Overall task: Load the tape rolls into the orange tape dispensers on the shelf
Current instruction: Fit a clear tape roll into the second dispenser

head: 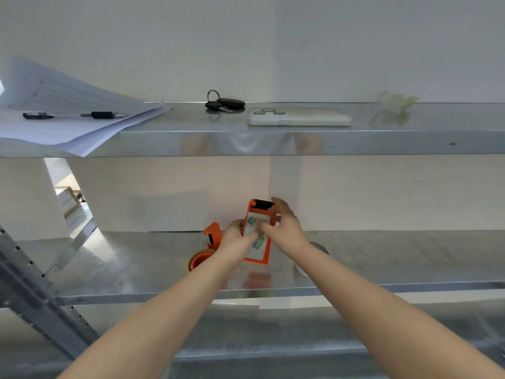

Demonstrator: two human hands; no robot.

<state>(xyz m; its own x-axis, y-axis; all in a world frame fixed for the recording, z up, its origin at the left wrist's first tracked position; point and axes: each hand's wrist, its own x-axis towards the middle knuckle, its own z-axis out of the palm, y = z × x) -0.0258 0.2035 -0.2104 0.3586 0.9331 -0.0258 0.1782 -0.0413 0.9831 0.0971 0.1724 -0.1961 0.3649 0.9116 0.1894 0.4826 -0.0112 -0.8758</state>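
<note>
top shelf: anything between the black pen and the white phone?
Head view: a black key bunch with a metal ring sits between the black pen and the white phone, on bare metal shelf.

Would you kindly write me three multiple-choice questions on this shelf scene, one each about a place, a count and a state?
1. Where does the phone lie?
A. Upper shelf, right of the keys
B. Lower shelf
C. On the papers

2. How many orange tape dispensers show?
A. One
B. Two
C. Four

3. What holds the raised dispenser?
A. Nothing
B. Left hand only
C. Both hands

Answers:
1. A: it rests on the upper shelf beside the keys.
2. B: one is held, the other dispenser stands on the lower shelf.
3. C: the left hand and right hand both grip it.
</note>
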